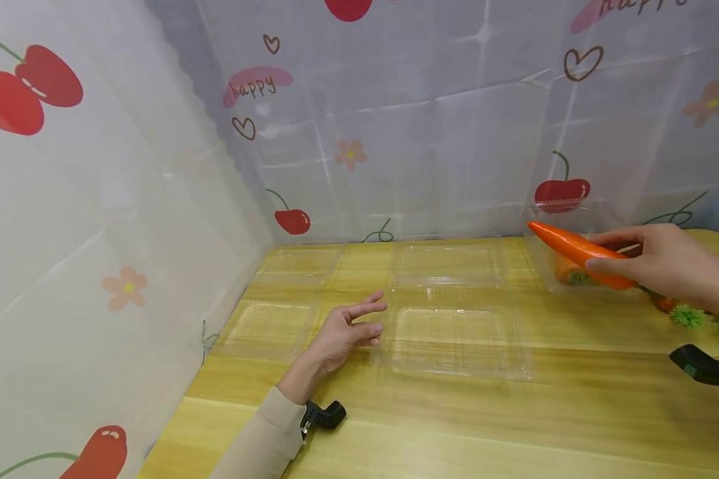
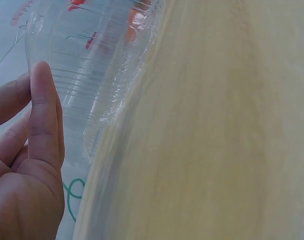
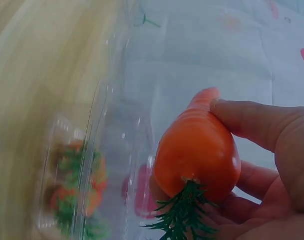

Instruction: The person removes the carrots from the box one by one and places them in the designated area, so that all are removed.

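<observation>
An orange carrot [image 1: 560, 241] is gripped in my right hand [image 1: 671, 256], its narrow end pointing left in the head view. The right wrist view shows its thick end and dark green leafy top [image 3: 184, 212], with the thumb on one side and fingers round the other. Below it is a clear plastic box [image 1: 536, 263] with carrots [image 1: 566, 271] inside. My left hand [image 1: 338, 336] is beside the left edge of another clear box [image 1: 455, 370], lid folded back. Its fingers are extended and spread a little, fingertips right at the box's edge in the left wrist view.
Another open clear box [image 1: 263, 349] lies at the far left of the wooden table [image 1: 395, 432]. More carrots with green tops [image 1: 688, 316] lie at the right, partly behind the right arm. A printed plastic sheet [image 1: 419, 153] hangs along the back and left edges.
</observation>
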Available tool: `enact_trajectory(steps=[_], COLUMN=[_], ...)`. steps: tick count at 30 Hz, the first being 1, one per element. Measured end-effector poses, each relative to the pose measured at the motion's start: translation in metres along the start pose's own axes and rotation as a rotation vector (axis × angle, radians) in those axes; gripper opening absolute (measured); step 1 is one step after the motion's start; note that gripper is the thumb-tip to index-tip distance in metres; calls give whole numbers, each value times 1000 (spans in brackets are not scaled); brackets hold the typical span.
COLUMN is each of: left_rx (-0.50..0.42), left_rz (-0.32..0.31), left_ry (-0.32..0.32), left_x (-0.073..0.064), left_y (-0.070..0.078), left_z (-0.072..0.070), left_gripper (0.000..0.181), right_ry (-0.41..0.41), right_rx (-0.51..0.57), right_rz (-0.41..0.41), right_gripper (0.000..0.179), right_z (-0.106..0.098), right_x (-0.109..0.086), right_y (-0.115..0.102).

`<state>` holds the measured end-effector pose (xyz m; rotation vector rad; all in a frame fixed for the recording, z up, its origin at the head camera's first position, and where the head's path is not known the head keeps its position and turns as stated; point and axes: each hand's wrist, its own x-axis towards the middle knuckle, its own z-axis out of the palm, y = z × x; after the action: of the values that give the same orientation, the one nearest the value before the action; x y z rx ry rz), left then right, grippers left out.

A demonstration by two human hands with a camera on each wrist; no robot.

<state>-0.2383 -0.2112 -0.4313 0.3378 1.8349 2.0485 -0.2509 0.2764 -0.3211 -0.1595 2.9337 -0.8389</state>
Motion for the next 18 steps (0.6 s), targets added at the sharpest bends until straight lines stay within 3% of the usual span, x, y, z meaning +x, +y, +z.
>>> enact_trajectory(steps=[7,11,14,18], left_rx=[-8,-5,-8,-11], left_rz=[-11,-15,-10,-7], left_ry=[13,15,8,-9], left_x=[-1,-1,-1,-1], left_y=[-1,-2,-2,-3], left_z=[-2,-2,-2,-2], left_gripper=[54,54,55,56], right_ry=[88,192,246,317], right_rx=[-2,3,5,107], right_rz=[43,62,71,98], right_gripper=[82,93,86,52], right_z=[-7,4,4,-13], right_x=[10,51,68,43], right_y=[36,119,156,132])
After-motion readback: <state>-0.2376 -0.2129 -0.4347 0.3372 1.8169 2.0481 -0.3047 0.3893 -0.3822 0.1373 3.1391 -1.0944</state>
